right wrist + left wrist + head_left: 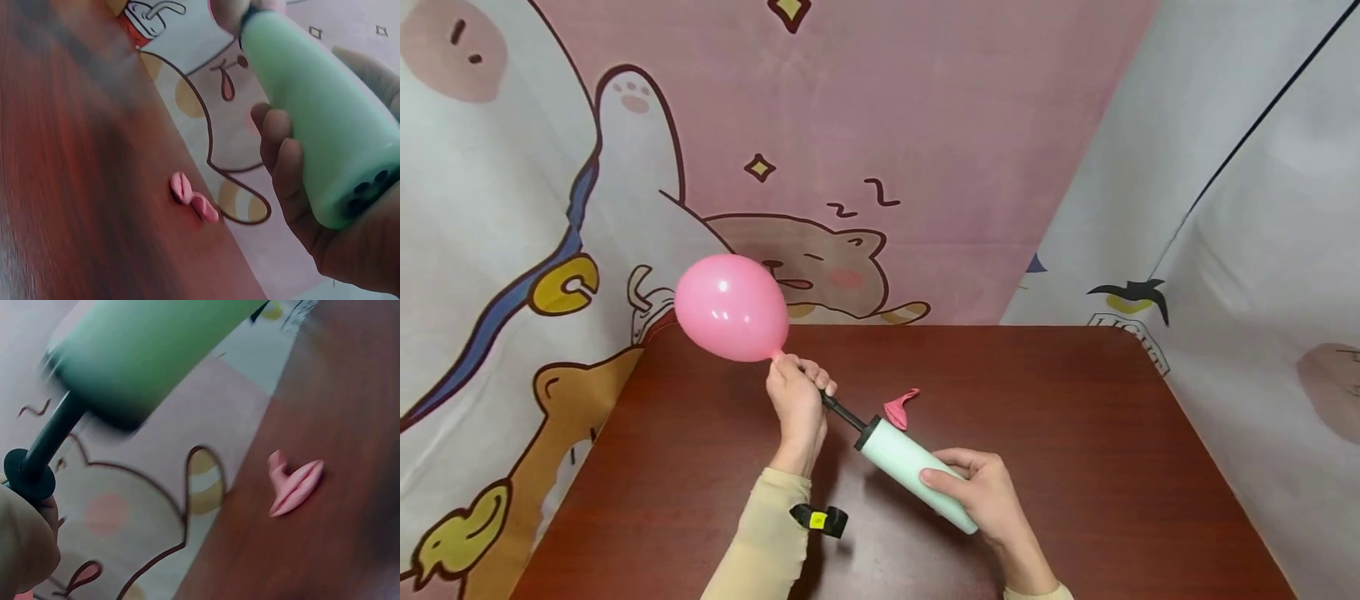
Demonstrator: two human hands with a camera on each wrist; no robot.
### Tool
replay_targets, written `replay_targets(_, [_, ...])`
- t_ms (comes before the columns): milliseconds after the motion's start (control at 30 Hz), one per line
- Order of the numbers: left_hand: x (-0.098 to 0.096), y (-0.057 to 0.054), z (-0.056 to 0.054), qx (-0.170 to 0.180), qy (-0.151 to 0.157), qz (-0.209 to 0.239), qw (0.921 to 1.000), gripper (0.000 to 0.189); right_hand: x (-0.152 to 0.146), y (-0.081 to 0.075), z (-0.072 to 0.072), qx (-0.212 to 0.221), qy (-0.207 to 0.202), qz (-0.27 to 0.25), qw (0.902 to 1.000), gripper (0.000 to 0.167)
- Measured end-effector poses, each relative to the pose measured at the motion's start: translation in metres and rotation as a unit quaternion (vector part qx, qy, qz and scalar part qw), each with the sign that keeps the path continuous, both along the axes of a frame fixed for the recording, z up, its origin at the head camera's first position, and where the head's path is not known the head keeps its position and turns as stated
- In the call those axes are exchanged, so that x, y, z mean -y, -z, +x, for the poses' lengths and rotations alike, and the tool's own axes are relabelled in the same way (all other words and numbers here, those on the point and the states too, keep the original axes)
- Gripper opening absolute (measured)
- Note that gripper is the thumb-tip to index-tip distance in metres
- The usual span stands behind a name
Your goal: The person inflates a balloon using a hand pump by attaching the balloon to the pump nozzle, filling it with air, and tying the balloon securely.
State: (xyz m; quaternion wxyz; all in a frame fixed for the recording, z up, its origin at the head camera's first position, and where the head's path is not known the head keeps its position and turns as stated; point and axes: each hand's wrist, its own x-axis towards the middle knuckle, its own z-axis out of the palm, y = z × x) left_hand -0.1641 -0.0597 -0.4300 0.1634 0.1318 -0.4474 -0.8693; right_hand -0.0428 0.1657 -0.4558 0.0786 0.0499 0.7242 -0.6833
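A blown-up pink balloon (730,308) hangs at the upper left of my left hand (797,408). The thumb and fingers pinch its neck and curl round the black end of a mint-green balloon pump (906,462). Between this hand and the green barrel, the pump's black rod (846,412) shows. My right hand (985,492) grips the barrel near its lower end, thumb on top; the right wrist view shows fingers wrapped round the barrel (319,119). The pump slants over the table. Behind it lies a limp pink balloon (897,412), seen also in both wrist views.
The reddish-brown wooden table (1075,417) carries the limp balloon near its middle. A cloth backdrop (925,100) with cartoon animals stands along its far edge and sides. On the left sleeve sits a black strap (831,522) with a yellow tag.
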Motion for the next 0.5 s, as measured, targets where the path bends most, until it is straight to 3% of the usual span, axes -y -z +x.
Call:
replay_targets(167, [-0.028,0.007,0.01,0.013,0.044,-0.015,0.9988,0.034,0.01,-0.002,-0.003,0.001,0.023,-0.007,0.9997,0.031])
replay_targets(300, [-0.036,0.006,0.013,0.007,0.061,-0.026,0.9978,0.034,0.007,-0.001,0.0,0.014,0.026,-0.03,0.9991,0.032])
replay_targets(500, [-0.017,-0.004,0.003,-0.006,0.029,-0.014,0.9995,0.034,-0.009,0.002,0.004,0.012,-0.015,-0.044,0.9988,0.036])
